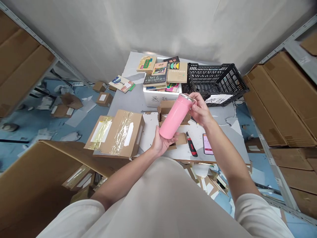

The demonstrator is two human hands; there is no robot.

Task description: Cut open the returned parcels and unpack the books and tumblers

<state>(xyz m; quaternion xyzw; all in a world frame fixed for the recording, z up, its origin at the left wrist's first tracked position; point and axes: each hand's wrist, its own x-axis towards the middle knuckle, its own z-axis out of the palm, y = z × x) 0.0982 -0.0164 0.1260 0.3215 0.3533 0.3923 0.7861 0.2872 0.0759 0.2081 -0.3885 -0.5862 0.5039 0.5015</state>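
Note:
A pink bottle with a silvery rim at its upper end, probably a thermos (pixel 174 116), is held tilted above the table between both my hands. My left hand (pixel 162 142) cups its lower end, fingers curled under the base. At the upper end, my right hand (pixel 200 110) grips near the rim, around what looks like a thin strap. Beneath the bottle lies an opened small cardboard box (pixel 182 138), partly hidden by it. A red and black utility knife (pixel 192 145) rests right of that box, and a phone (pixel 208 144) with a lit screen lies farther right.
Two taped parcels (pixel 123 134) sit at the table's left front. Behind are a white bin (pixel 160 97) heaped with books and a black plastic crate (pixel 218 79). A large open carton (pixel 29 178) stands lower left. Shelves with cartons (pixel 279 99) flank the right side.

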